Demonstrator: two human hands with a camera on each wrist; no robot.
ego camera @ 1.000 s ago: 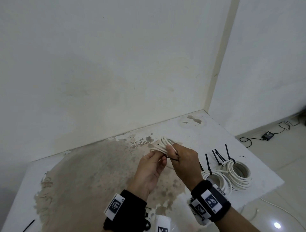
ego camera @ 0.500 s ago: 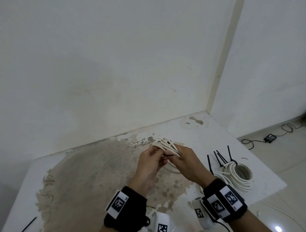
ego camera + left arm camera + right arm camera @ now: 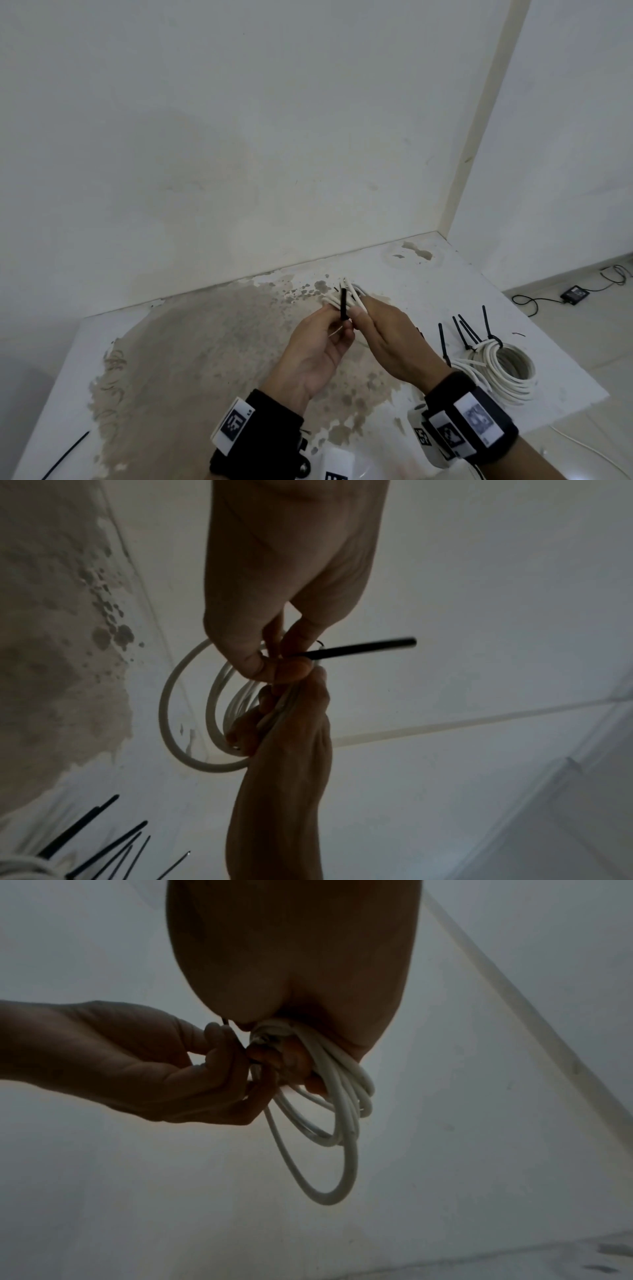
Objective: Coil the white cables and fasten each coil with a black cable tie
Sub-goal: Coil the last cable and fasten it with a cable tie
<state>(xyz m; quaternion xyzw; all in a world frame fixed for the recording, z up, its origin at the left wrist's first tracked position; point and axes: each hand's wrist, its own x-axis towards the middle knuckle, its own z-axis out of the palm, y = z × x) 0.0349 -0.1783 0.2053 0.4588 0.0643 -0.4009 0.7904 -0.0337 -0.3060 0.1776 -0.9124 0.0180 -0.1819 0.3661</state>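
Above the stained table (image 3: 191, 359) my two hands meet on a small white cable coil (image 3: 354, 294). My right hand (image 3: 360, 313) grips the bunched strands, and the loops hang below it in the right wrist view (image 3: 337, 1110). My left hand (image 3: 345, 323) pinches a black cable tie (image 3: 343, 304) right at the bundle. The tie's tail stands upright above the fingers and shows as a black stick (image 3: 359, 649) in the left wrist view. The tie's head is hidden between the fingertips.
Tied white coils (image 3: 507, 371) lie at the table's right edge, with several black tie tails (image 3: 462, 334) sticking up. A loose black tie (image 3: 65, 455) lies at the front left corner. A wall runs along the table's back. A black adapter (image 3: 575, 293) with its cord is on the floor.
The black tie, which lay sideways between the hands, now stands upright above them. My right wrist has dropped lower and to the right. The coil stays in hand.
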